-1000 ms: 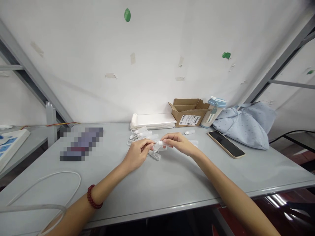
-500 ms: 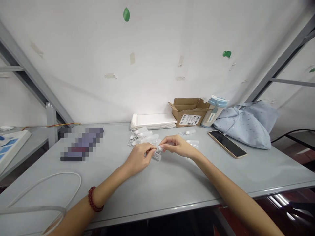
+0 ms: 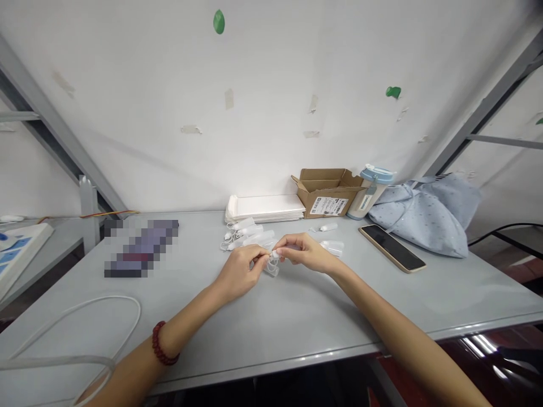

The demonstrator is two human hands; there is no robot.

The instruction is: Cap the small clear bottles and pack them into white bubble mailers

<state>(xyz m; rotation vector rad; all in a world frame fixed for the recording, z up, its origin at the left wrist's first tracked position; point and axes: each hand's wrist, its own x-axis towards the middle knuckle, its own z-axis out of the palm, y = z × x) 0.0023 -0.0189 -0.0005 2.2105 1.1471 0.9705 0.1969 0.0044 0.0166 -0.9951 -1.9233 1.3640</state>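
Note:
My left hand [image 3: 241,272] and my right hand [image 3: 306,252] meet above the middle of the table, thumbs and fingertips pinched together. Between them is a small white cap with a thin looped cord [image 3: 275,255]; the right fingers grip the cap, the left ones its cord side. Fingertips hide the exact hold. Just below lies a clear plastic tube [image 3: 271,270]; whether it is joined to the cap I cannot tell. Behind my hands sits a pile of clear tubes with white caps and cord loops [image 3: 248,230]. More clear tubes [image 3: 333,247] lie beyond my right hand.
At the back stand a stack of flat white boxes [image 3: 267,208], an open cardboard box [image 3: 328,200] and a blue-lidded cup [image 3: 368,195]. A phone [image 3: 392,249] and a pale blue cloth bag [image 3: 424,217] lie right. A white cable [image 3: 136,316] loops at the left front.
Both hands keep their pinch at nearly the same spot. The fingers and the small white cap have shifted only slightly, and the camera view has moved a little.

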